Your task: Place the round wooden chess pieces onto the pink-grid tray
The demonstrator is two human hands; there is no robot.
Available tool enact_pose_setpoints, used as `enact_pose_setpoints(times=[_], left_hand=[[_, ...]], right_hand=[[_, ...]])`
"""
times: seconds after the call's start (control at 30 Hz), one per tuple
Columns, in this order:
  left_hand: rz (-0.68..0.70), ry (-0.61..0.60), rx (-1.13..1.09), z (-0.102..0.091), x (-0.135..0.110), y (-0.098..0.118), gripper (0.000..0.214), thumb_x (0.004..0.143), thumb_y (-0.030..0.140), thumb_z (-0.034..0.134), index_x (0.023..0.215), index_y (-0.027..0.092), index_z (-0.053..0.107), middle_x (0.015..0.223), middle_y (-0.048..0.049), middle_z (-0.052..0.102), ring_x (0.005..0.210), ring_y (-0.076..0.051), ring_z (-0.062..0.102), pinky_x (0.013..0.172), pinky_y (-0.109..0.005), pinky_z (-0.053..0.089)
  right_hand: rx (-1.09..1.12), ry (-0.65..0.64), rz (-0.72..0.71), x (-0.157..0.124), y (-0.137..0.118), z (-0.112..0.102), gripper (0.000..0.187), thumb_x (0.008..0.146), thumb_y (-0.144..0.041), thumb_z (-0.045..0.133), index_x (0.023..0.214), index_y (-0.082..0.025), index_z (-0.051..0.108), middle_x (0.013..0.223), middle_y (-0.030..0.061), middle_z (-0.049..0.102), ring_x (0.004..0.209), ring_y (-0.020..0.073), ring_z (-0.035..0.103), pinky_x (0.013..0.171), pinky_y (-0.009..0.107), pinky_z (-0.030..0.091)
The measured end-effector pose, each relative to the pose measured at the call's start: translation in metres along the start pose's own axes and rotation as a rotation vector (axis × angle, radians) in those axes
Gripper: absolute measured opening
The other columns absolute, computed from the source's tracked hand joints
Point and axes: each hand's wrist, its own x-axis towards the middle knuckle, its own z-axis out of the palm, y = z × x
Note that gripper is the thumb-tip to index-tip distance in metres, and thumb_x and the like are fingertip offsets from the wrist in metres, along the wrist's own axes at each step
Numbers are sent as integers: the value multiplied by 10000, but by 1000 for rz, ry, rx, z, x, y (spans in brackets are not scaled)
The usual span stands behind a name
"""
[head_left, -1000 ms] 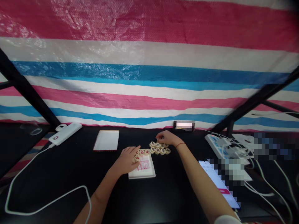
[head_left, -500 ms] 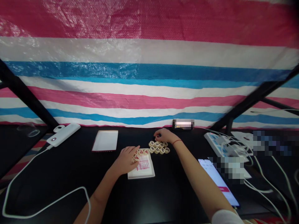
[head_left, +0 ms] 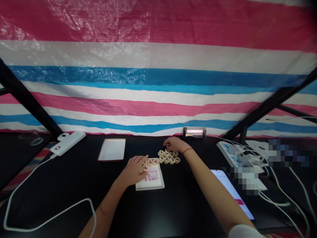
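Observation:
My left hand [head_left: 135, 169] lies over the left side of a white box tray [head_left: 160, 183], fingers stretched out and partly covering the pieces there. Several Chinese chess pieces with red characters [head_left: 150, 162] sit along the tray's far edge and left side. A paper with pink lines [head_left: 152, 175] shows in the tray. Beyond the tray's far right corner, my right hand [head_left: 175, 144] closes its thumb and fingers on a Chinese chess piece [head_left: 168, 145]. Just below it, black-lettered pieces [head_left: 166, 160] are grouped in rows on the table.
A white box lid [head_left: 112, 150] lies on the black table [head_left: 61, 181] at left. Behind it are a white power bank [head_left: 69, 142] and its cable. On the right are a lit phone [head_left: 232, 193], a power strip [head_left: 226, 153] and tangled white cables. A striped sheet [head_left: 148, 105] hangs behind.

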Motion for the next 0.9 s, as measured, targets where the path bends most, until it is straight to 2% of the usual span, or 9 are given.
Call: enact_pose_setpoints(times=[0.17,0.33,0.5,0.73,0.83,0.9], left_hand=[[-3,-1,7,0,0,0,661,794,255,583,1424,232,386,1374,-102,517,1269,-283,449,1071,-475,342],[-6,-5,6,0,0,0,653,799,253,578,1423,214,387,1373,-110,515,1268,-282,448,1070,-475,344],[0,-6,11,-1,1,0,640,805,241,570,1419,205,392,1380,-109,511,1279,-273,442,1081,-461,336],[9,-1,12,2,0,-2,637,805,238,571,1416,209,395,1380,-106,512,1276,-272,444,1084,-465,338],[10,17,8,2,0,-2,655,797,235,584,1422,220,386,1385,-101,501,1280,-277,433,1086,-466,338],[22,58,10,2,-1,-1,693,772,248,625,1423,228,385,1406,-102,472,1297,-290,405,1091,-476,331]], right_hand=[[5,64,8,3,-5,4,299,746,-123,619,1010,-203,738,996,69,732,917,208,670,803,252,480],[28,146,18,-3,-8,-1,281,839,-184,555,1077,-165,703,1070,92,706,954,202,655,838,253,467],[45,83,-3,-5,-13,1,264,770,-166,622,1009,-196,730,962,50,737,870,185,671,780,231,477],[52,101,47,1,-23,2,251,737,-83,583,920,-162,737,911,84,739,867,211,671,781,260,471],[78,176,46,-12,-34,-4,239,772,-111,564,965,-147,701,903,77,726,851,191,661,775,251,464],[152,248,9,-32,-48,-4,244,821,-167,533,1033,-156,653,903,50,708,825,159,647,761,234,464]])
